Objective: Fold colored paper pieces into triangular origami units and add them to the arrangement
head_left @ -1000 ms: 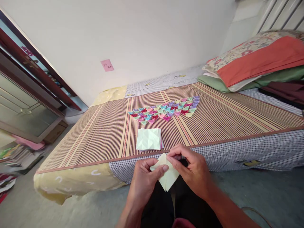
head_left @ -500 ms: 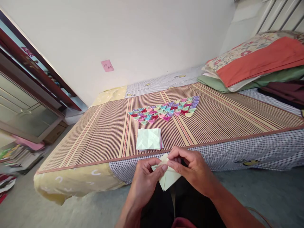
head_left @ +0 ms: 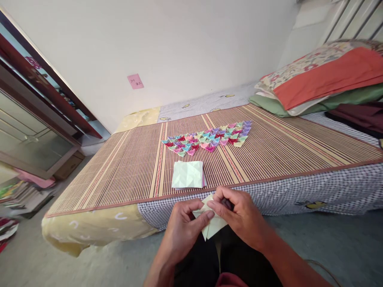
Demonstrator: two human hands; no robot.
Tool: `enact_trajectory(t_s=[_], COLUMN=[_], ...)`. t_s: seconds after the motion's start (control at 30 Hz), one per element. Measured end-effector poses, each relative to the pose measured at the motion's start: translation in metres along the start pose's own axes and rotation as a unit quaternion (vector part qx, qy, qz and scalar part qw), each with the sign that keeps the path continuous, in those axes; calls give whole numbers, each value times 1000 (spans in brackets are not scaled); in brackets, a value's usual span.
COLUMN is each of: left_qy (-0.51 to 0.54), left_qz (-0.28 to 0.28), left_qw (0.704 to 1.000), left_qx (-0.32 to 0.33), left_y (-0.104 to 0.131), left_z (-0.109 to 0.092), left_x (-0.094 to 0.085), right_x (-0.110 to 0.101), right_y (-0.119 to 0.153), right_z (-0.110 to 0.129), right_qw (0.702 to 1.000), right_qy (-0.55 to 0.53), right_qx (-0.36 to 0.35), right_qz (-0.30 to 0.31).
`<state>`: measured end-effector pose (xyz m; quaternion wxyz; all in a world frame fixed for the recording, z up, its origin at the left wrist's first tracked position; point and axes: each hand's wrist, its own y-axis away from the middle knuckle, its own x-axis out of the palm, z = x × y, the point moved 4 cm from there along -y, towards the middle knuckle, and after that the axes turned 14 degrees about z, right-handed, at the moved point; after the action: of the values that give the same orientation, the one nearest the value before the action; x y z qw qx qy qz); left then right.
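A pale yellow-green sheet of origami paper (head_left: pixel 214 228), partly folded with a point facing down, is held between both hands above my lap. My left hand (head_left: pixel 187 223) pinches its left side, thumb on top. My right hand (head_left: pixel 239 213) grips the upper right edge with thumb and curled fingers; the part under those fingers is hidden. Just beyond lies a stack of creased square papers (head_left: pixel 187 174), pale green on top with pink edges below. Farther back, several rows of small folded paper boats (head_left: pixel 206 137) in many colours rest on the mat.
A striped bamboo mat (head_left: pixel 128 167) covers the bed, over a checked sheet (head_left: pixel 299 191). Pillows (head_left: pixel 326 79) and dark folded cloth (head_left: pixel 359 117) are at the right. A pink note (head_left: pixel 135 81) is on the wall. Books (head_left: pixel 24 195) sit at the left on the floor.
My right thumb has shifted slightly left and up along the paper's upper part. My left thumb has moved a little right. The paper stays between both hands.
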<state>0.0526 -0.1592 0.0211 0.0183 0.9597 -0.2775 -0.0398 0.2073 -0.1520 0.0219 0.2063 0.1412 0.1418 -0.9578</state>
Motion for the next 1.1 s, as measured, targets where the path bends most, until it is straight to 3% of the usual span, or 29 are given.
enact_trajectory(t_s=[0.2,0.33,0.63,1.1], left_qy=[-30,-60,46,85], left_qz=[-30,-37,-81,-120], left_qw=[999,997,995,989], left_qx=[17,20,18,27], left_y=[2,3,4,4], left_z=[0,0,10,8], left_x=[-2,-1,0,6], right_x=[-2,0,1,-1], right_y=[2,3,7,8], right_z=[1,3,18,21], right_qw=[997,998,994,989], right_qy=[27,7,31,-2], right_qx=[-35,-25,-38,-33], right_qz=[-55,-49,-94,-143])
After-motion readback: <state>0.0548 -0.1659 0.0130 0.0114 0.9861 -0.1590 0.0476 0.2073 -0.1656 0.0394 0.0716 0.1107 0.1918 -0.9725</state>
